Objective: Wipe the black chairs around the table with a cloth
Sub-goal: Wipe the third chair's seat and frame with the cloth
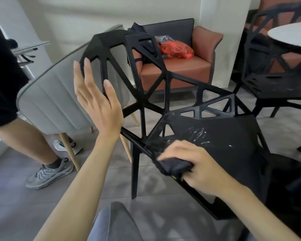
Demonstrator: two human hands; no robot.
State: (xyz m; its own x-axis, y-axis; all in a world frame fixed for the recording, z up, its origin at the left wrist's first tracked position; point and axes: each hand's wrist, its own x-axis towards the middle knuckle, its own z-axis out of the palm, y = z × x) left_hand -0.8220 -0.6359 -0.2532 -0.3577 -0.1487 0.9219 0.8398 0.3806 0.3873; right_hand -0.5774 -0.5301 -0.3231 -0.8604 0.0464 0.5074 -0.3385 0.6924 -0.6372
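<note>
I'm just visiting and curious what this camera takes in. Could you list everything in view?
black lattice chair: one, black, centre, white smears on its seat
second black chair: one, black, right, at the table
table: one, white round top, upper right
grey chair: one, grey with wooden legs, left
armchair: one, rust-brown with dark back, against the wall
orange bag: one, on the armchair seat
dark clothing: black, on the armchair
bystander's legs: one person, grey sneakers, left
cloth: one, dark, on the seat's front edge
left hand: raised by the chair back, fingers straight
right hand: gripping the cloth
</note>
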